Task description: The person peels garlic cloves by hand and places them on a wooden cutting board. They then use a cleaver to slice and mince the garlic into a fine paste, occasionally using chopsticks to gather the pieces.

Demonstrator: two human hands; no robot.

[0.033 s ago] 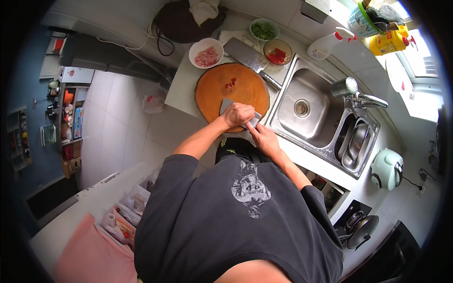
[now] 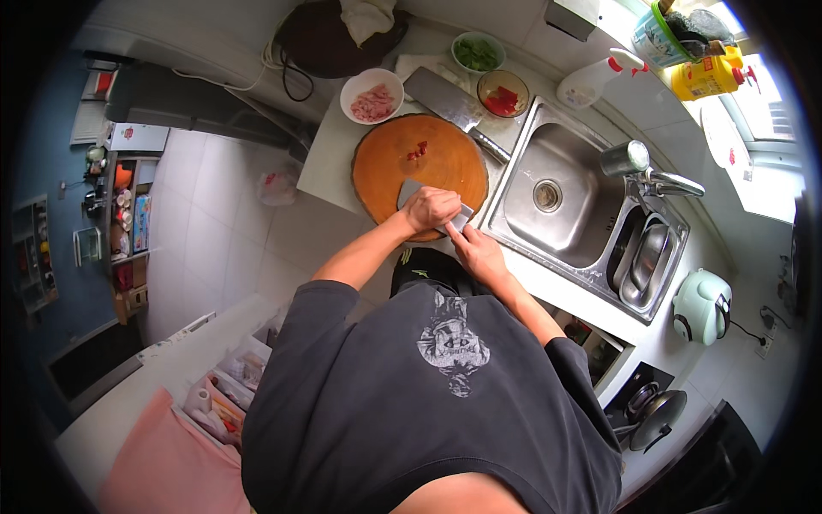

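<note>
On a round wooden chopping board (image 2: 385,163), a flat grey cleaver blade (image 2: 408,194) lies across the near part. My left hand (image 2: 431,209) is closed over the middle of it, so the blade shows on both sides of the fist. Against its near right end is my right hand (image 2: 479,254), fingers closed at the board's near edge; the handle is hidden. Small pieces of red pepper (image 2: 417,152) sit at the board's centre. Behind the board stand a white bowl of sliced raw meat (image 2: 372,101) and a glass bowl of cut red pepper (image 2: 502,101).
A second cleaver (image 2: 445,96) lies behind the board, its handle toward the sink (image 2: 561,193) on the right. A green-rimmed bowl of chopped greens (image 2: 479,55) stands farther back. Beyond the sink are a tap (image 2: 672,183) and a pale green appliance (image 2: 702,307).
</note>
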